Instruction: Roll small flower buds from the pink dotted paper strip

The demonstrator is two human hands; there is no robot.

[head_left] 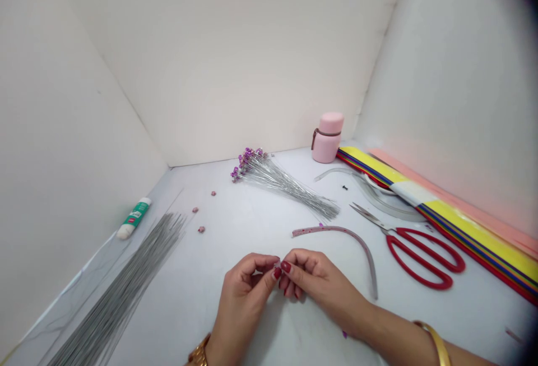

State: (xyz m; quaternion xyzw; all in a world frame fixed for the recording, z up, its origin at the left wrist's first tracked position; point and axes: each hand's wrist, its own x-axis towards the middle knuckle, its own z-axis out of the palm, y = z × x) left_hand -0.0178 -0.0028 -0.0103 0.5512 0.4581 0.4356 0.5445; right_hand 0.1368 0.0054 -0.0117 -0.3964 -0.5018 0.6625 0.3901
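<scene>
My left hand (247, 287) and my right hand (309, 276) meet fingertip to fingertip above the white table. Both are closed in a pinch, thumbs against forefingers. A tiny pale piece shows between the fingertips, too small to name. Just beyond my right hand lies a curved pinkish strip (336, 228), with a small purple bit beside it. Three small pink pieces (201, 230) rest on the table to the left. Farther back is a bundle of silver wires (290, 181) with purple flower-like tips (246, 161).
Grey wires (121, 293) and a glue stick (133, 218) lie at left. At right are red-handled scissors (424, 256), a clear curved strip (378, 200) and stacked coloured sheets (403, 186). A pink flask (328, 139) stands by the back wall (252, 58).
</scene>
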